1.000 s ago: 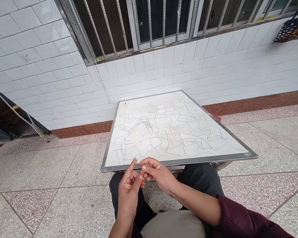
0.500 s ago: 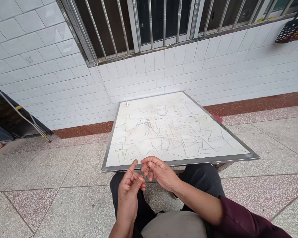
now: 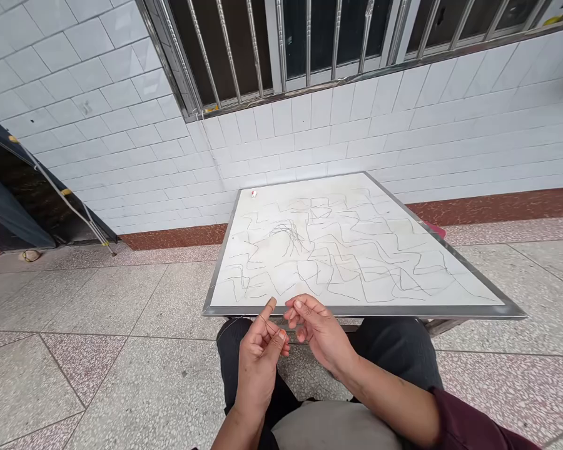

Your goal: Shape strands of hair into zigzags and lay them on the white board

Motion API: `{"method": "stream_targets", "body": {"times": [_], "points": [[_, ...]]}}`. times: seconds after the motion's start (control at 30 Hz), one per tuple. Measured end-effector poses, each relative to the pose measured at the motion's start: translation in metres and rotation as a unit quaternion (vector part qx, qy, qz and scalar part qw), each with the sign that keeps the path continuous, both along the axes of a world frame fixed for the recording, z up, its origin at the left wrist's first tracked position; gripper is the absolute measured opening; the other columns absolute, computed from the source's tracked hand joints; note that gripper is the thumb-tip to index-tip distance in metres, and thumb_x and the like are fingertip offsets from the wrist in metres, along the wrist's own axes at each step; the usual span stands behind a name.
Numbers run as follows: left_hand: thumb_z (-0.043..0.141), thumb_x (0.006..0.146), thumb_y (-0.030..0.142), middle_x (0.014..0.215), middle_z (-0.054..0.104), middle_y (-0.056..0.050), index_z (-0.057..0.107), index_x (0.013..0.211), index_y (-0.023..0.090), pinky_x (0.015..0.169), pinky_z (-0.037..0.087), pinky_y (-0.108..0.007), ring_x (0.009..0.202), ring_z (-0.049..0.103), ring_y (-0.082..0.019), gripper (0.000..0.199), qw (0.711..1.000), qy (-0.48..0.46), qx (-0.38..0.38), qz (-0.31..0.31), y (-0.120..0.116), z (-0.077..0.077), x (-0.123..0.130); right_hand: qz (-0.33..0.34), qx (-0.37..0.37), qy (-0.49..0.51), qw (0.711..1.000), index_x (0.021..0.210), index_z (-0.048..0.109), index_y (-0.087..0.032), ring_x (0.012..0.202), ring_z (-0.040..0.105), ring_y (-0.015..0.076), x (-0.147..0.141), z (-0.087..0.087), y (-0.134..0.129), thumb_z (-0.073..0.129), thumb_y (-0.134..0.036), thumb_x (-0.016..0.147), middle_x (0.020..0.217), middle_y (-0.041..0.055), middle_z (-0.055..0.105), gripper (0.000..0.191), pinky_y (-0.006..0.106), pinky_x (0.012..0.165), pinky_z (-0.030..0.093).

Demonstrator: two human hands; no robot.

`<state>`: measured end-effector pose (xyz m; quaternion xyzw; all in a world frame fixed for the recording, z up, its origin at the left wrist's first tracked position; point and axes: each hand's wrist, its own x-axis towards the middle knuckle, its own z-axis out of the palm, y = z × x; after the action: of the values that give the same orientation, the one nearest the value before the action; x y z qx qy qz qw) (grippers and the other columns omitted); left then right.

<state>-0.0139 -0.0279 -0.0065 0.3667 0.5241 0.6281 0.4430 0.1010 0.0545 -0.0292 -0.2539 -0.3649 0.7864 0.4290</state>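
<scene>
My left hand is raised over my lap at the table's front edge, index finger pointing up and thumb pressed toward the other fingers. A thin, wiry strand crosses its index finger and trails off to the left. Just to the right, my right hand has its thumb and index finger pinched together. Whatever sits in that pinch is too fine to make out. The hands are close but apart. Beyond them, many thin dark bent strands lie spread over the white tabletop.
A grey metal rim edges the table, which stands by a white tiled wall. A small red-and-white object lies at its far left corner. Above is a barred window. Thin poles lean at the left.
The view has turned slightly left, so table and hands appear farther right. Both hands keep nearly the same pose. The strand left of my left hand now shows more clearly.
</scene>
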Motion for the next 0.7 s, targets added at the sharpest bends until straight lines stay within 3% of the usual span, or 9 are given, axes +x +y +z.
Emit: {"method": "stream_targets", "body": {"times": [0.43, 0.53, 0.6, 0.67, 0.7], "points": [[0.070, 0.084, 0.036, 0.066, 0.053, 0.004, 0.055, 0.137, 0.023, 0.061, 0.046, -0.023, 0.062, 0.050, -0.011, 0.057, 1.000, 0.003, 0.009, -0.016, -0.003, -0.005, -0.002, 0.002, -0.076, 0.023, 0.997, 0.087, 0.071, -0.018, 0.066, 0.055, 0.0091, 0.002, -0.001, 0.003, 0.080, -0.043, 0.075, 0.081, 0.0029, 0.065, 0.029, 0.014, 0.048, 0.041], [0.071, 0.083, 0.036, 0.067, 0.054, 0.004, 0.055, 0.137, 0.022, 0.060, 0.047, -0.023, 0.061, 0.050, -0.011, 0.058, 1.000, 0.007, 0.012, -0.012, -0.006, -0.009, -0.006, -0.066, -0.090, 0.026, 0.993, 0.085, 0.070, -0.020, 0.062, 0.053, 0.0087, 0.015, 0.000, 0.023, 0.083, -0.041, 0.071, 0.077, 0.0005, 0.063, 0.028, 0.015, 0.046, 0.042], [0.072, 0.081, 0.037, 0.069, 0.055, 0.003, 0.056, 0.137, 0.022, 0.058, 0.047, -0.023, 0.061, 0.051, -0.011, 0.060, 1.000, 0.002, 0.016, 0.008, -0.007, -0.012, -0.009, -0.154, -0.057, 0.015, 0.986, 0.083, 0.069, -0.022, 0.060, 0.052, 0.0092, 0.029, 0.004, 0.034, 0.083, -0.040, 0.070, 0.072, -0.0013, 0.060, 0.027, 0.016, 0.045, 0.041], [0.073, 0.080, 0.038, 0.069, 0.055, 0.003, 0.055, 0.137, 0.022, 0.057, 0.048, -0.023, 0.062, 0.052, -0.012, 0.062, 0.999, -0.005, 0.016, 0.029, -0.008, -0.013, -0.010, -0.213, 0.060, -0.036, 0.974, 0.089, 0.069, -0.024, 0.063, 0.054, 0.0108, 0.040, 0.010, 0.034, 0.073, -0.044, 0.081, 0.077, -0.0001, 0.063, 0.021, 0.019, 0.046, 0.042], [0.073, 0.080, 0.038, 0.069, 0.054, 0.003, 0.055, 0.138, 0.021, 0.057, 0.048, -0.023, 0.062, 0.053, -0.012, 0.062, 0.999, -0.007, 0.013, 0.035, -0.008, -0.013, -0.009, -0.212, 0.139, -0.083, 0.964, 0.092, 0.069, -0.025, 0.062, 0.054, 0.0116, 0.042, 0.013, 0.030, 0.066, -0.043, 0.087, 0.079, 0.0009, 0.065, 0.020, 0.022, 0.048, 0.043]]}}
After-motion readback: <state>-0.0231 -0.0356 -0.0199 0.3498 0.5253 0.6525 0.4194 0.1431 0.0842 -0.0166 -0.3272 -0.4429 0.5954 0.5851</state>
